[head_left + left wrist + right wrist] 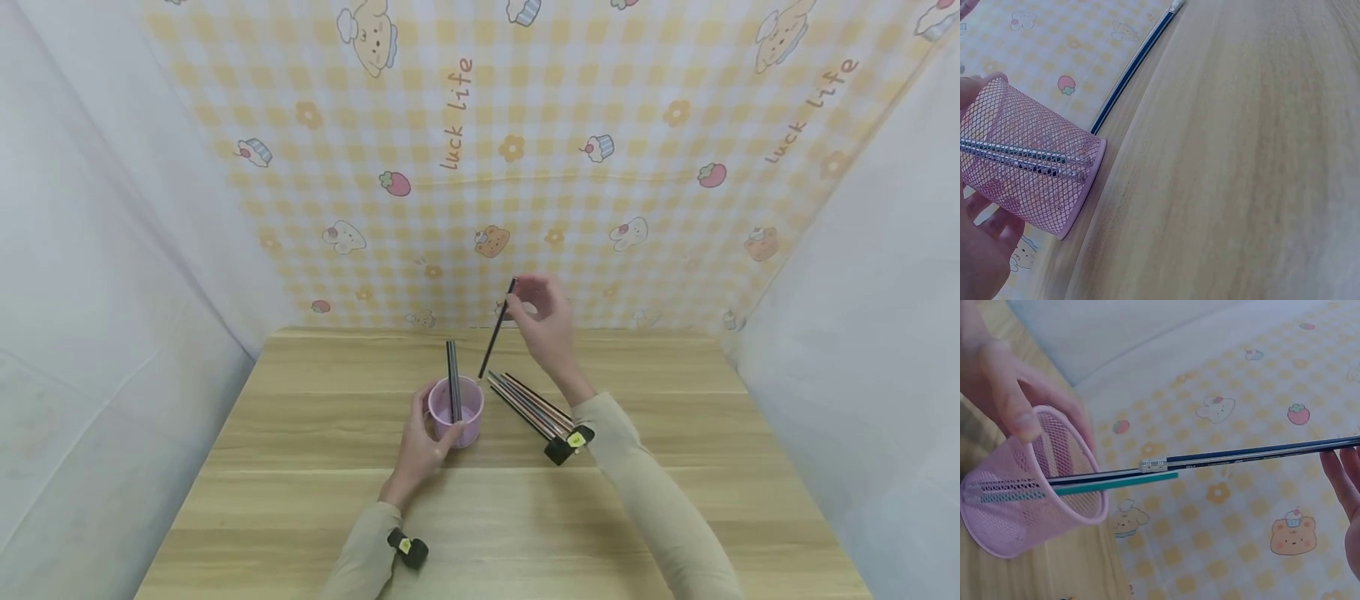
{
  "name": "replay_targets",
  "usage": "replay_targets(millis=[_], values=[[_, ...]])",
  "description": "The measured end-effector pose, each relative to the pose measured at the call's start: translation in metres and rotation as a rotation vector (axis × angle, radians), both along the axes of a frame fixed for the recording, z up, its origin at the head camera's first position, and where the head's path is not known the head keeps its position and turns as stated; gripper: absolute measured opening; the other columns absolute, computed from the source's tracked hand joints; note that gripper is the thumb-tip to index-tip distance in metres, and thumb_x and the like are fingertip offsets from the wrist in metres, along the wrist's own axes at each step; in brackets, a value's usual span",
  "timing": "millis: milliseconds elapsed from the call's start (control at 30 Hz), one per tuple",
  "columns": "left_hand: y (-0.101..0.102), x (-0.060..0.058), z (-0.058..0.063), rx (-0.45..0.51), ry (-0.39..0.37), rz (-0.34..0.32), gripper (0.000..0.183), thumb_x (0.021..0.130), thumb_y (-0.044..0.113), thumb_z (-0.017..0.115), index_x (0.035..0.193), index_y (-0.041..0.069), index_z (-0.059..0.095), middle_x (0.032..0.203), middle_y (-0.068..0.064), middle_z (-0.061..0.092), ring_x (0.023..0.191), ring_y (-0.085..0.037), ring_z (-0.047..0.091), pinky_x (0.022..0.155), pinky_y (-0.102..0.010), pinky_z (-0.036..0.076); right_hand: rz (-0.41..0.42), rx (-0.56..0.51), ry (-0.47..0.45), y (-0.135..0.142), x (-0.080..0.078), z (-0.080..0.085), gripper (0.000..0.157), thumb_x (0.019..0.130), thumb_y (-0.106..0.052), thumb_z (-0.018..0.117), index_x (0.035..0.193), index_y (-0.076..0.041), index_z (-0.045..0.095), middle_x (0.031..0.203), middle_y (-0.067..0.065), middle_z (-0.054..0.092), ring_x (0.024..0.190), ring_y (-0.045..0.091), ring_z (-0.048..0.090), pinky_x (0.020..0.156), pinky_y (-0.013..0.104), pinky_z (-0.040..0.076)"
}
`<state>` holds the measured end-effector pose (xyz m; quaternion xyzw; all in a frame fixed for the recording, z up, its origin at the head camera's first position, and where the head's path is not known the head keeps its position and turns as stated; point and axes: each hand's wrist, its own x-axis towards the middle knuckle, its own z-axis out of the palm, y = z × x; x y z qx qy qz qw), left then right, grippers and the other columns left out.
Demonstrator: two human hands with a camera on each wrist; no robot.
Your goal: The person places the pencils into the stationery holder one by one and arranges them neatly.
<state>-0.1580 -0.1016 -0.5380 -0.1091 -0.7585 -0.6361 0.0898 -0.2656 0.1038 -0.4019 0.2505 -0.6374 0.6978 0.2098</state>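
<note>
My left hand grips a pink mesh pen cup around its side, thumb near the front rim. A few pencils lean inside the cup; one looks green in the right wrist view. My right hand, raised behind and right of the cup, pinches a dark striped pencil near its upper end. That pencil slants down, its white eraser end lowest, just beside the cup's rim in the head view. In the right wrist view this end overlaps the pencils standing in the cup.
Several loose pencils lie in a bundle on the wooden table, right of the cup and partly under the right forearm. A yellow checked cloth hangs at the table's back edge. White sheets flank both sides.
</note>
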Motion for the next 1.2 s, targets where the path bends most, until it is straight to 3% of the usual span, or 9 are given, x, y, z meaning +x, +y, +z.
replay_targets(millis=[367, 467, 633, 933, 1200], values=[[0.002, -0.001, 0.001, 0.017, 0.011, 0.004, 0.083, 0.085, 0.003, 0.078, 0.149, -0.012, 0.029, 0.147, -0.034, 0.044, 0.136, -0.051, 0.045, 0.118, -0.064, 0.035, 0.039, 0.016, -0.049, -0.025, 0.003, -0.031, 0.029, 0.091, 0.014, 0.061, 0.12, 0.015, 0.055, 0.102, 0.017, 0.06, 0.088, 0.011, 0.063, 0.072, 0.027, 0.065], [0.002, -0.002, -0.001, 0.014, 0.022, 0.007, 0.083, 0.084, 0.003, 0.079, 0.149, -0.011, 0.03, 0.147, -0.034, 0.044, 0.136, -0.052, 0.046, 0.117, -0.064, 0.036, 0.036, 0.056, -0.069, -0.03, 0.006, -0.04, 0.029, 0.091, 0.014, 0.061, 0.119, 0.014, 0.055, 0.103, 0.023, 0.06, 0.088, 0.011, 0.063, 0.072, 0.034, 0.066], [0.001, -0.003, -0.003, 0.003, 0.052, 0.002, 0.083, 0.084, 0.003, 0.079, 0.149, -0.014, 0.029, 0.147, -0.036, 0.044, 0.135, -0.053, 0.046, 0.115, -0.065, 0.037, 0.047, 0.102, -0.075, -0.034, 0.018, -0.04, 0.028, 0.089, 0.016, 0.06, 0.117, 0.017, 0.054, 0.101, 0.029, 0.059, 0.086, 0.01, 0.062, 0.07, 0.046, 0.065], [0.0, -0.003, -0.004, 0.0, 0.053, -0.013, 0.083, 0.086, 0.005, 0.078, 0.148, -0.015, 0.028, 0.148, -0.037, 0.042, 0.135, -0.054, 0.044, 0.116, -0.065, 0.037, 0.015, 0.164, -0.058, -0.037, 0.021, -0.056, 0.028, 0.088, 0.016, 0.061, 0.116, 0.019, 0.055, 0.098, 0.033, 0.061, 0.083, 0.016, 0.064, 0.067, 0.045, 0.065], [0.001, -0.003, -0.002, 0.009, 0.031, -0.006, 0.083, 0.085, 0.005, 0.079, 0.148, -0.014, 0.029, 0.147, -0.036, 0.044, 0.136, -0.053, 0.046, 0.117, -0.063, 0.037, 0.016, 0.222, -0.106, -0.038, 0.022, -0.069, 0.028, 0.087, 0.017, 0.063, 0.114, 0.018, 0.056, 0.095, 0.033, 0.063, 0.081, 0.035, 0.065, 0.066, 0.023, 0.063]])
